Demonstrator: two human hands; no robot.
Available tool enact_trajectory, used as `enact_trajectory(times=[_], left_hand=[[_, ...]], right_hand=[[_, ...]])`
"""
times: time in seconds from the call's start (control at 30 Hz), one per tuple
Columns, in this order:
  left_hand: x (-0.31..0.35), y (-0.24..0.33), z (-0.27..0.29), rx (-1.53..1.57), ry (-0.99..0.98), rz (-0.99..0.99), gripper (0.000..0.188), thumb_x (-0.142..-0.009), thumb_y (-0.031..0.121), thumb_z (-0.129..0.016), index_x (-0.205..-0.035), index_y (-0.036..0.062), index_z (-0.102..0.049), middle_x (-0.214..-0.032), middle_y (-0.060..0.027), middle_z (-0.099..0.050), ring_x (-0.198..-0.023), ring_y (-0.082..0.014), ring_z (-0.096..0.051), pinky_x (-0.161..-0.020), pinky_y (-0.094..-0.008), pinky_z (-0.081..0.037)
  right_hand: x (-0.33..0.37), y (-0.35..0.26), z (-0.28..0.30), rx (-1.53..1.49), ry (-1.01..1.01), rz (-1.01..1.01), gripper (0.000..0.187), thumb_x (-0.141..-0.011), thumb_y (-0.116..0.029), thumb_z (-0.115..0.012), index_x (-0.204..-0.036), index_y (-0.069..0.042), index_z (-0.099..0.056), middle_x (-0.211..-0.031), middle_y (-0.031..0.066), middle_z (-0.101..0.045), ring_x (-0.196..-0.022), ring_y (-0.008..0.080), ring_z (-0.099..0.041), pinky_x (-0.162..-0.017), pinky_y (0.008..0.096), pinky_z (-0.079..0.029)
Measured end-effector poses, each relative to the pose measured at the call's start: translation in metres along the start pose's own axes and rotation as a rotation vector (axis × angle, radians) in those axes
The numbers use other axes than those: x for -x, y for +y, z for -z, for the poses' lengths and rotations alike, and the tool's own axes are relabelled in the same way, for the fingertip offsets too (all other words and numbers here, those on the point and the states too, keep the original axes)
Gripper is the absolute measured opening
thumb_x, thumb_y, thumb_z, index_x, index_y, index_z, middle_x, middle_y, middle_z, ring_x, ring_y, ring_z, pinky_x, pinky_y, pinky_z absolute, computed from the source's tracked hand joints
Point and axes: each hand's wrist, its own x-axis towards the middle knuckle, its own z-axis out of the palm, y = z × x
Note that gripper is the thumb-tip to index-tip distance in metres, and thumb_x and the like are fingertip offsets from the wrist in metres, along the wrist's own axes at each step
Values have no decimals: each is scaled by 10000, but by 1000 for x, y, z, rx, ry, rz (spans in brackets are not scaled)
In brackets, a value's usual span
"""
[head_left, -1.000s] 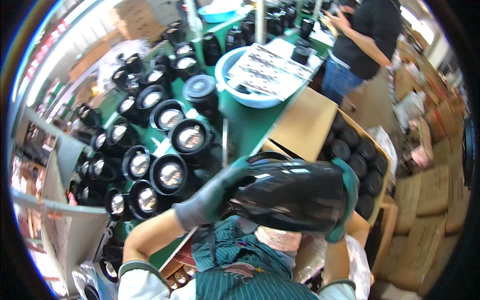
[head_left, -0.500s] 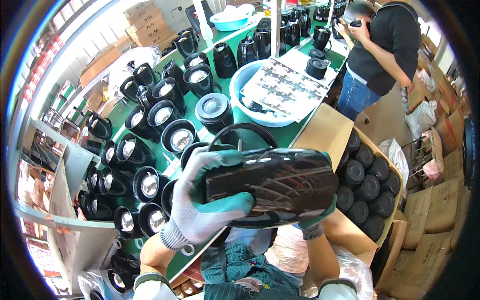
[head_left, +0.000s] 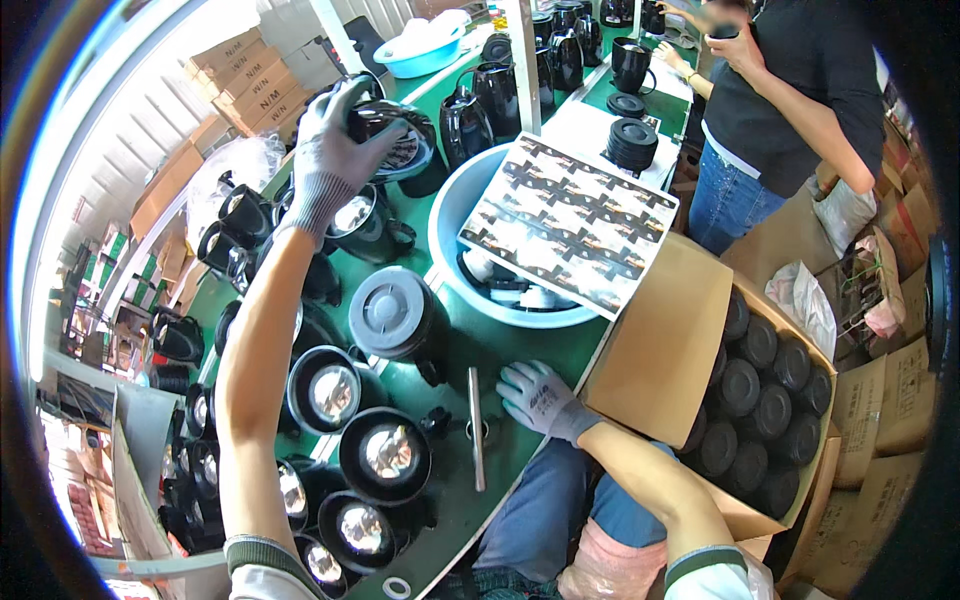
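Over the bench [head_left: 505, 452], the left hand [head_left: 335, 155] curls round a tilted jug [head_left: 412, 145], thumb along its side, seemingly to steady it. The right hand [head_left: 545, 398] lies empty, fingers slightly spread, on the bench, perhaps for support. A moment ago, both hands are gripping a jug above the lap.

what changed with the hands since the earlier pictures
The left hand has moved forward and left, over the table, to a black jug; its grip is unclear. The right hand let go of the jug both held earlier and came to the table's edge. The blue basin, printed sheet and open carton stayed put.
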Motion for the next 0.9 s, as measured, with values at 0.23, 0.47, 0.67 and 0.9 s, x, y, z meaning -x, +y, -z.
enact_trajectory(times=[0.23, 0.47, 0.67, 0.9], left_hand=[[-27, -41, -135, -23, -424, 96, 901, -800, 630, -794, -1469, 80, -542, -1280, -309, -623, -1260, -426, -599, -1046, -468, -516], [-25, -68, -195, -27, -669, 229, 967, -766, 652, -775, -1541, 156, -476, -1542, -313, -394, -1419, -464, -457, -1156, -507, -429], [-23, -57, -150, -219, -378, -17, 802, -828, 599, -765, -1413, 76, -598, -1446, -276, -528, -1280, -456, -565, -1063, -524, -480], [66, -88, -50, -311, -871, 26, 621, -775, 499, -813, -1245, 105, -711, -1170, -203, -727, -1123, -324, -704, -988, -412, -548]], right_hand=[[-9, 2, -11, 36, -78, -70, 490, -928, -366, -634, -1340, -102, -613, -1496, 182, -493, -1464, 362, -377, -1232, 551, -263], [-19, 2, -1, -26, -102, -82, 594, -892, -365, -664, -1423, -117, -567, -1527, 193, -452, -1457, 373, -380, -1217, 566, -284], [-21, 4, 1, -26, -144, -107, 624, -905, -382, -654, -1465, -130, -542, -1553, 179, -444, -1457, 352, -385, -1199, 567, -299], [-14, 5, -1, -45, -44, -126, 600, -861, -343, -687, -1409, -127, -572, -1485, 181, -478, -1403, 379, -432, -1196, 582, -314]])
